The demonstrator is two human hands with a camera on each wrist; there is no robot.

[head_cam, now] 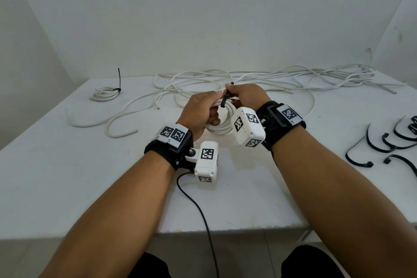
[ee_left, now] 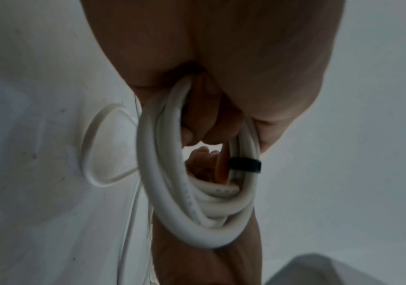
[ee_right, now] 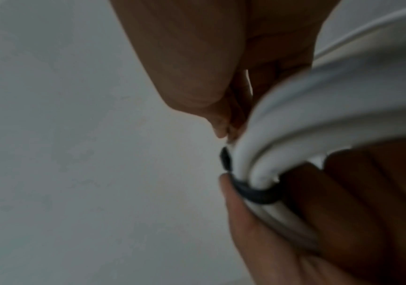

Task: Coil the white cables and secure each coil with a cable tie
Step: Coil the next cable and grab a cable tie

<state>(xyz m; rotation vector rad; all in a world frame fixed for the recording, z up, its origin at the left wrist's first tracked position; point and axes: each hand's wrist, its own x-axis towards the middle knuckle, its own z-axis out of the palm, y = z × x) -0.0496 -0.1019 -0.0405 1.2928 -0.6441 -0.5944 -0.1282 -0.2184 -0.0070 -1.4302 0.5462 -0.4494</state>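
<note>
Over the middle of the table, both hands hold a small coil of white cable (head_cam: 222, 127). My left hand (head_cam: 211, 115) grips the coil's left side, fingers curled through its loops (ee_left: 172, 192). A black cable tie (head_cam: 225, 100) is wrapped round the top of the coil, seen as a dark band (ee_left: 245, 164) in the left wrist view. My right hand (head_cam: 233, 95) pinches the tie's tail, which points up and away. Close up, the tie (ee_right: 255, 194) hugs the strands (ee_right: 318, 108).
A tied coil (head_cam: 106, 93) lies at the back left. Loose white cables (head_cam: 259, 80) sprawl along the back edge, and one strand (head_cam: 121, 119) loops toward the left. Several black cable ties (head_cam: 388, 142) lie at the right. A black cord (head_cam: 198, 207) hangs over the table's front edge.
</note>
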